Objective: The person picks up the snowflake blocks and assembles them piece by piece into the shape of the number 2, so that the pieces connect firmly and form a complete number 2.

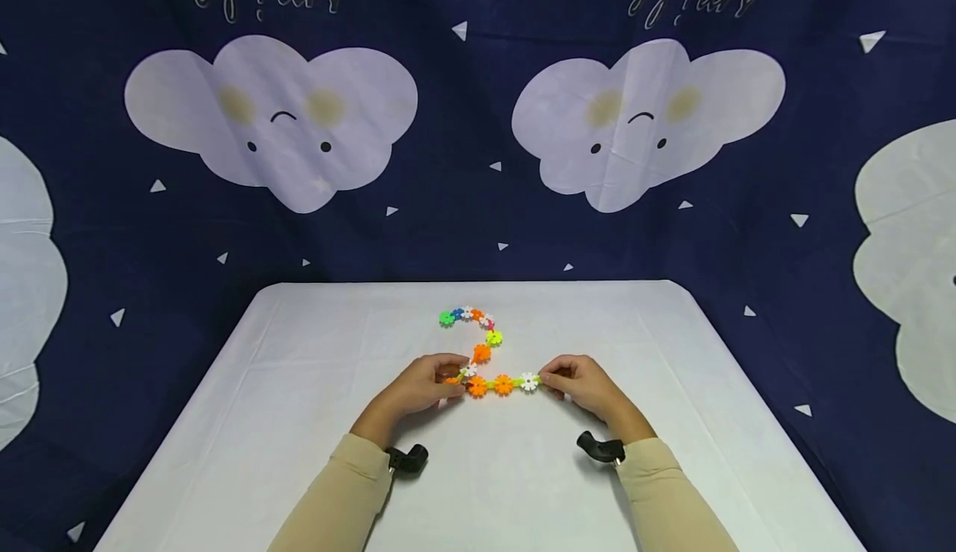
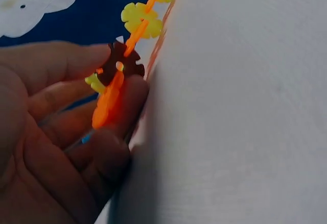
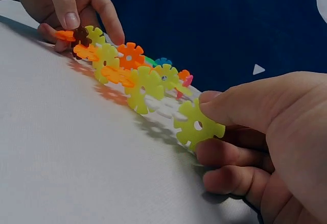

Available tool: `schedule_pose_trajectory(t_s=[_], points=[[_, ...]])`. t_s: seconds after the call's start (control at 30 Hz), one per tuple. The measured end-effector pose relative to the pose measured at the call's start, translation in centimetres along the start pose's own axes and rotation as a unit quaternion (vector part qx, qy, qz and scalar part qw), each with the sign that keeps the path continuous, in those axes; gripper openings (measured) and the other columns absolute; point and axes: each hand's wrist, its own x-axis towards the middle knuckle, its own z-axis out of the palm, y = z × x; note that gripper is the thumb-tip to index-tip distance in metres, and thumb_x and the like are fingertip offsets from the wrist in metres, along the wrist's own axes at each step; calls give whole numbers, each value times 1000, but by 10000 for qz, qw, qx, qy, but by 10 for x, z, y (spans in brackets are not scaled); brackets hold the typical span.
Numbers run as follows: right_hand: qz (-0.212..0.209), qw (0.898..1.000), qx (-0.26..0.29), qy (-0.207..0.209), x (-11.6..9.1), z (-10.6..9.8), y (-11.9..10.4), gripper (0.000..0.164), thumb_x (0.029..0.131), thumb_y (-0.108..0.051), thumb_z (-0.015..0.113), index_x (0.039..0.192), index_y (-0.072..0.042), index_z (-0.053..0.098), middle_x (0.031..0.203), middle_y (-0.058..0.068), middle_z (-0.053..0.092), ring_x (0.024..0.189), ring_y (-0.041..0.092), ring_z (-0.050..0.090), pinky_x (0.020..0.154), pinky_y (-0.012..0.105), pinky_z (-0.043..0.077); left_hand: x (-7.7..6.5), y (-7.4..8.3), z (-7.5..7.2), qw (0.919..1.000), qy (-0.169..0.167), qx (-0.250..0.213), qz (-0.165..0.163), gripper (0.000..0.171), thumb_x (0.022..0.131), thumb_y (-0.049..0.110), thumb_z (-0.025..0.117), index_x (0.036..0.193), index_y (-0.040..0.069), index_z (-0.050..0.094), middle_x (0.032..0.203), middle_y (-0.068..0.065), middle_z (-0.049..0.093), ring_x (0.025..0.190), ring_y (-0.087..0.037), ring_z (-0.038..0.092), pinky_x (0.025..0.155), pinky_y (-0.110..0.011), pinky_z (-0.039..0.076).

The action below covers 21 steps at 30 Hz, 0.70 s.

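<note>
On the white table point(image 1: 299, 486) lies a chain of interlocked notched plastic discs point(image 1: 503, 384), bent into a shape like a 2. Its curved top holds green, blue, white, orange and pink discs; the lower row alternates orange, white and yellow-green. At the lower left corner, my left hand point(image 1: 420, 386) pinches a brown disc point(image 2: 133, 70), with an orange disc point(image 2: 106, 106) among the fingers. My right hand point(image 1: 590, 384) pinches the yellow-green disc point(image 3: 186, 127) at the chain's right end between thumb and fingers. Next to that disc is a white disc point(image 1: 529, 382).
Behind the table hangs a dark blue cloth point(image 1: 463, 120) printed with white clouds and small triangles. Black wrist-worn devices point(image 1: 407, 459) sit below both hands, at the ends of beige sleeves point(image 1: 336, 494).
</note>
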Motion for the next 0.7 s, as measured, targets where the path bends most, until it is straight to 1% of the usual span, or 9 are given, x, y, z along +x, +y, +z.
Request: schedule_pose_trajectory(t_s=[0.07,0.13,0.23,0.3,0.4,0.43,0.53,0.63,0.7], points=[[1,10000,-52,-26,-1,-1,-1,14,102,-17,74,103,-4,78,83,11,70,69,22,61,58,27,52,0,3,1,9998,12,174,-77,48,98,18,79,143,11,65,135,-10,67,104,-21,63,78,-35,57],[-4,10000,-81,-26,-3,-1,-1,13,102,-17,74,103,-5,79,85,10,71,69,22,60,56,27,52,0,7,1,9994,30,326,-98,46,99,20,78,142,11,66,134,-10,68,104,-20,64,82,-38,57],[-11,9999,-149,-21,-4,-2,-2,12,102,-16,74,103,-5,79,86,10,71,69,22,60,55,26,51,0,11,1,9987,25,499,-90,46,99,22,78,142,10,66,135,-11,68,111,-23,65,91,-44,57],[-21,9998,-215,-20,-5,-3,-2,11,102,-16,74,103,-6,79,86,9,71,69,21,60,55,26,51,0,14,1,9982,16,595,-91,48,99,23,78,143,9,65,136,-11,67,118,-27,64,99,-49,55],[-20,9996,-295,-24,-7,-4,-3,12,102,-17,74,104,-6,79,86,8,71,69,20,60,55,26,51,-1,16,-1,9966,-17,819,-103,50,99,25,77,144,8,63,136,-10,68,125,-31,62,105,-52,51],[-29,9994,-329,-35,-7,-4,-3,12,102,-17,74,104,-6,79,85,8,71,69,20,60,55,26,51,-2,17,-3,9958,-12,915,-99,51,99,26,78,144,7,63,135,-11,68,125,-33,62,106,-54,50],[-39,9992,-397,-91,-7,-5,-3,13,102,-18,74,106,-7,79,87,7,71,69,19,61,55,27,53,-5,19,-9,9931,67,1144,-238,53,99,30,78,145,8,62,134,-10,69,123,-35,63,106,-54,51],[-107,9990,-392,-182,-6,-8,-3,15,101,-17,75,110,-5,78,90,8,72,71,22,63,58,29,55,-8,19,-18,9903,227,1323,-360,55,98,32,79,145,8,63,132,-10,70,121,-36,64,103,-55,52],[-82,9991,-358,-207,-6,-10,-2,17,102,-18,74,111,-4,77,92,8,73,72,23,64,60,30,56,-11,16,-24,9886,369,1398,-426,56,98,33,79,145,8,63,131,-10,70,120,-36,65,102,-55,53]])
